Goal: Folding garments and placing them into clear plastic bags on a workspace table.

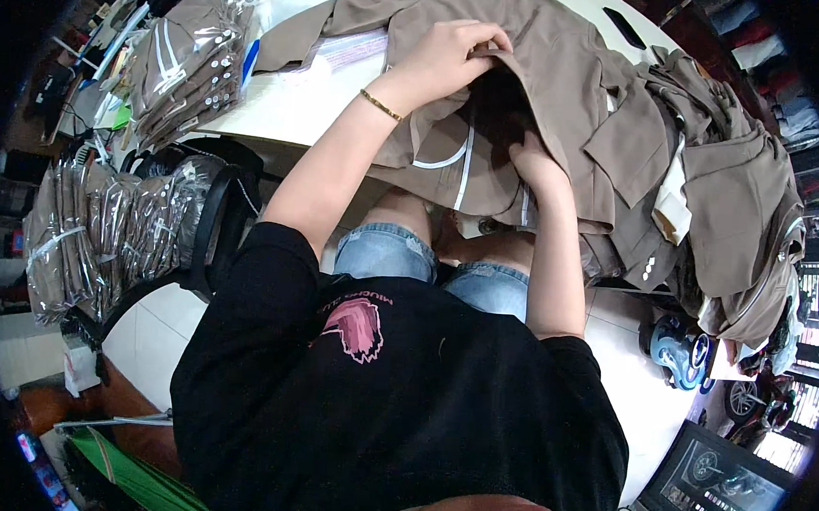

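Observation:
A brown jacket (562,63) lies across the white table, its lower part hanging over the near edge. White piping runs along the seams inside it. My left hand (456,59) pinches the jacket's front edge between thumb and fingers and lifts it, so the garment gapes. My right hand (533,161) reaches into the gap under the raised layer; its thumb shows, while its fingers are hidden by cloth, and whether it grips anything cannot be told.
More brown garments (726,221) are heaped at the table's right. Plastic-wrapped brown garments (184,74) lie at the table's left, and bundled ones (109,235) rest on a black chair. A black phone (624,28) lies at the far right of the tabletop (272,109).

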`<action>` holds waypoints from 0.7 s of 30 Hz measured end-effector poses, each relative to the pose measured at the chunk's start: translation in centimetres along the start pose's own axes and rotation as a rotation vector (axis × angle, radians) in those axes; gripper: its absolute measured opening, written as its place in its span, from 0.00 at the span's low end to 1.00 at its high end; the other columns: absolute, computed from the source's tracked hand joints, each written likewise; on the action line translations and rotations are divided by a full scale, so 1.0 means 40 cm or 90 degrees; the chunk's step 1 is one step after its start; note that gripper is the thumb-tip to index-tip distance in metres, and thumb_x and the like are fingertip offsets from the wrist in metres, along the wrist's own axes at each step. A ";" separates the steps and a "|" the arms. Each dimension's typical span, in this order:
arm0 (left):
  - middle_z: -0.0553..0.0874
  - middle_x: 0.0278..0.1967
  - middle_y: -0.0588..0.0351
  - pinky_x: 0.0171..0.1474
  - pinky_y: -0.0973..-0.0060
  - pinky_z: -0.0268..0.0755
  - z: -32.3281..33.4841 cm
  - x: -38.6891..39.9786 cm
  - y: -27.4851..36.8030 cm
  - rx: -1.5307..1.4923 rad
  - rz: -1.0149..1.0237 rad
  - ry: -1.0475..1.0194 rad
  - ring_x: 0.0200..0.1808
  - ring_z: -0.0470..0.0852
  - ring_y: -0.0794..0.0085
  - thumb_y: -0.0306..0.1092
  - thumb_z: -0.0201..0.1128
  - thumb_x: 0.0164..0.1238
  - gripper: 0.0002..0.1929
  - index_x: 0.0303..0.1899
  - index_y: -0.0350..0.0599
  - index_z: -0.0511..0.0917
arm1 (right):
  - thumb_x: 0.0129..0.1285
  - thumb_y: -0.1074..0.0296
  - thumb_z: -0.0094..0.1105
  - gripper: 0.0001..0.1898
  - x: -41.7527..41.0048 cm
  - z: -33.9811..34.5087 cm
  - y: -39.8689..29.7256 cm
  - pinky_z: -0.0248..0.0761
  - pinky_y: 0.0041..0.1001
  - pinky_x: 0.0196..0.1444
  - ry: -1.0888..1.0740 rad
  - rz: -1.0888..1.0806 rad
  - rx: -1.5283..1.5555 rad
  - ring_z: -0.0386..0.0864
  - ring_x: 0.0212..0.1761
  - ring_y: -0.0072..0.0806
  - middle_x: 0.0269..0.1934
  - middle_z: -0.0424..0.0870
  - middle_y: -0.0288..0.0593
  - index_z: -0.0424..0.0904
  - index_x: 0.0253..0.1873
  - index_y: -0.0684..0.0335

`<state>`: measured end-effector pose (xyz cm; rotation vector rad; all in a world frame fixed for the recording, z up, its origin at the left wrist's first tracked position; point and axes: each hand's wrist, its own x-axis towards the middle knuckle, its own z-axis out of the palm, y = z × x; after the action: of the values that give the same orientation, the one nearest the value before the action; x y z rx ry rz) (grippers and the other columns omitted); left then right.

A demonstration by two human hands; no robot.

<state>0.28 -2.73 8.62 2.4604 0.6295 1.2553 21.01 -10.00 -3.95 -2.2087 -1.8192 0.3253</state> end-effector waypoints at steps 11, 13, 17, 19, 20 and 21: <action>0.86 0.38 0.53 0.44 0.72 0.80 0.046 0.006 0.048 -0.051 0.070 0.064 0.39 0.87 0.67 0.21 0.66 0.60 0.12 0.46 0.43 0.83 | 0.69 0.70 0.58 0.20 0.283 0.037 -0.020 0.66 0.28 0.70 0.037 -0.359 0.686 0.75 0.67 0.36 0.62 0.80 0.49 0.76 0.64 0.61; 0.86 0.38 0.53 0.44 0.72 0.80 0.026 0.001 0.046 -0.043 0.067 0.071 0.39 0.87 0.67 0.21 0.66 0.60 0.12 0.46 0.43 0.83 | 0.69 0.69 0.58 0.21 0.303 0.035 -0.052 0.66 0.29 0.70 0.081 -0.389 0.595 0.74 0.68 0.37 0.62 0.79 0.50 0.74 0.65 0.61; 0.86 0.37 0.54 0.44 0.71 0.80 0.010 -0.012 0.062 -0.069 0.061 0.064 0.40 0.87 0.66 0.21 0.66 0.59 0.13 0.46 0.43 0.83 | 0.69 0.67 0.59 0.24 0.305 0.005 -0.046 0.66 0.30 0.70 0.193 -0.415 0.395 0.73 0.69 0.37 0.64 0.77 0.51 0.71 0.68 0.62; 0.86 0.38 0.53 0.45 0.71 0.80 -0.007 -0.031 0.057 -0.085 0.025 0.044 0.41 0.87 0.65 0.21 0.66 0.59 0.13 0.46 0.43 0.83 | 0.69 0.66 0.59 0.26 0.292 -0.007 -0.039 0.67 0.30 0.69 0.249 -0.418 0.296 0.73 0.69 0.38 0.65 0.76 0.52 0.69 0.69 0.62; 0.86 0.38 0.53 0.45 0.71 0.80 -0.001 -0.037 0.054 -0.097 0.032 0.039 0.41 0.87 0.65 0.21 0.66 0.59 0.13 0.46 0.43 0.83 | 0.69 0.66 0.59 0.26 0.272 -0.016 -0.019 0.67 0.31 0.69 0.279 -0.408 0.241 0.72 0.70 0.38 0.65 0.76 0.52 0.69 0.70 0.63; 0.85 0.41 0.52 0.48 0.70 0.79 0.011 -0.047 0.048 -0.107 -0.006 0.003 0.44 0.86 0.64 0.22 0.66 0.59 0.15 0.49 0.44 0.83 | 0.69 0.65 0.60 0.27 0.249 -0.023 0.002 0.67 0.31 0.69 0.308 -0.395 0.186 0.72 0.70 0.38 0.66 0.75 0.53 0.68 0.71 0.63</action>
<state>0.12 -5.38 7.97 2.3152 0.5144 1.2570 23.30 -0.30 -3.19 -1.2940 -1.9025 -0.0676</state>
